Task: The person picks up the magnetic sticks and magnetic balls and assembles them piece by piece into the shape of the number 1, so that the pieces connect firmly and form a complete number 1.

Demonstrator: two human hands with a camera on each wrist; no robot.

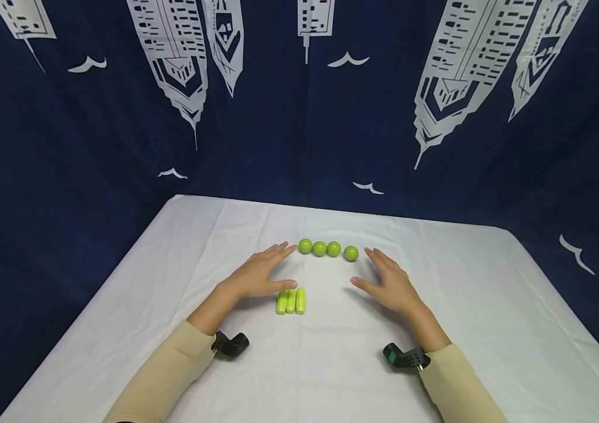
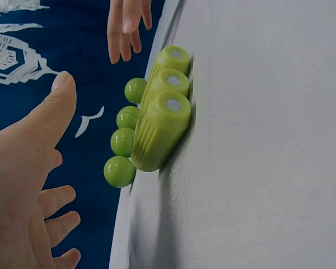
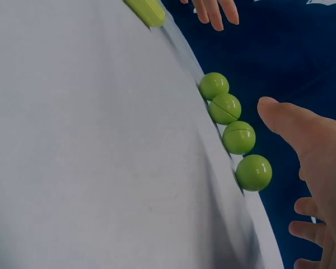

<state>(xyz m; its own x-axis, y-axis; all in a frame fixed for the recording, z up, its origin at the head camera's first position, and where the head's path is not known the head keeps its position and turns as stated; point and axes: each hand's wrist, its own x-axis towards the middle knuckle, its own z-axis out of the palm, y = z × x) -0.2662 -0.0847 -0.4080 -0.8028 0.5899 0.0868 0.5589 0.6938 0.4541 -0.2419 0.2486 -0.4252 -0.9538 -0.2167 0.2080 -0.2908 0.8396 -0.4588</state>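
Note:
Several shiny green balls lie in a row toward the far part of the table, some with a thin seam line visible in the right wrist view. The rightmost ball sits slightly apart. Nearer the person, three yellow-green ribbed rods lie side by side, with round grey spots on their ends. My left hand is held above the table left of the balls, thumb over the rods' far ends, fingers extended. On the other side, my right hand hovers with fingers spread, right of the row. Neither hand holds anything.
A white cloth covers the table. Behind it hangs a dark blue curtain with white building and bird prints. A black device is worn on the left wrist, another black device on the right.

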